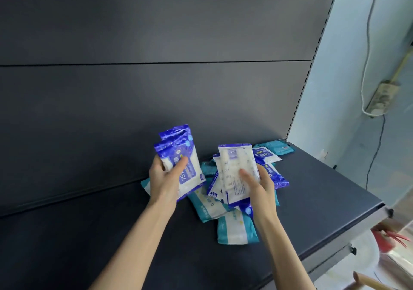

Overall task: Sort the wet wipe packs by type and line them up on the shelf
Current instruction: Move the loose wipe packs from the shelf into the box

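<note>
a: you had everything on the dark shelf (312, 200). the loose pile (223, 209) lay mid-shelf, toward the right. teal packs (234, 229) sat at the bottom and front with blue ones mixed in above. nothing was lined up yet.

b: right, and one teal pack (277, 147) lay apart in the back right corner, with a blue pack (267, 155) just in front of it.

a: your left grip (165, 178) was clamped on a small stack of blue packs (185, 155). the thumb lay across the printed face and the stack was upright above the shelf.

b: your right grip (261, 184) was closed round a second stack (237, 166). its white backs faced you and the thumb pressed on the top pack, just above the pile.

a: how did they look to handle?

b: light and soft, i'd judge. they were thin film pouches with padding inside, the kind that bend rather than break.

a: the film looked glossy too, so a stack could fan and slide. your right one was splayed at its lower end.

b: holding across the flat middle, thumb on one face and fingers behind, seemed safer than pinching the end seals. you'd likely want to square the edges against the shelf before standing them in a row.
</note>
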`<state>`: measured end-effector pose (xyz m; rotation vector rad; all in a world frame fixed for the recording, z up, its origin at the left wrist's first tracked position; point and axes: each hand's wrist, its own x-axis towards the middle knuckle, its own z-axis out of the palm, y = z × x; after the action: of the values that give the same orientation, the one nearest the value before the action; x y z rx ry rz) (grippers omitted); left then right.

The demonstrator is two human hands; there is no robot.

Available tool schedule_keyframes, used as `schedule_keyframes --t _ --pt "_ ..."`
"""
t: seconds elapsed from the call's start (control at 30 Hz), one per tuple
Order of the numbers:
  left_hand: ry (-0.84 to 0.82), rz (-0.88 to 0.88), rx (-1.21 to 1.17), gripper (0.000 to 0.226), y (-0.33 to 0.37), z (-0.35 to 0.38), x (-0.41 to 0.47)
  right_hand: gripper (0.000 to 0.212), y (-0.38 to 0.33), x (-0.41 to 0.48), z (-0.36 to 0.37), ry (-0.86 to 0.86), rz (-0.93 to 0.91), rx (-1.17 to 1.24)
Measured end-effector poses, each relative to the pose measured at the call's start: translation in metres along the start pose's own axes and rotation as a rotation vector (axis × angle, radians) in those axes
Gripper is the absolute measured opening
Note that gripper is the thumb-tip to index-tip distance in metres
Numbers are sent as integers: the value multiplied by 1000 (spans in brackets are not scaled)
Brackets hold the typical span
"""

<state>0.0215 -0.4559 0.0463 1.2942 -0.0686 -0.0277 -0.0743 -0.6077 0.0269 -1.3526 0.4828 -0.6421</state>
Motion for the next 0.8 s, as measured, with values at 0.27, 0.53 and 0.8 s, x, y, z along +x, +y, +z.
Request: schedule_keyframes --t 0.27,0.53,0.8 --pt "-198 75 48 21 28 -54 -96 25 -22 -109 -17 -88 -113 42" --pt "-552 -197 82 27 -26 -79 -231 40 23 -262 -82 114 96 168" --pt "-790 -470 210 25 -81 -54 -345 35 52 -381 -181 381 229 58"
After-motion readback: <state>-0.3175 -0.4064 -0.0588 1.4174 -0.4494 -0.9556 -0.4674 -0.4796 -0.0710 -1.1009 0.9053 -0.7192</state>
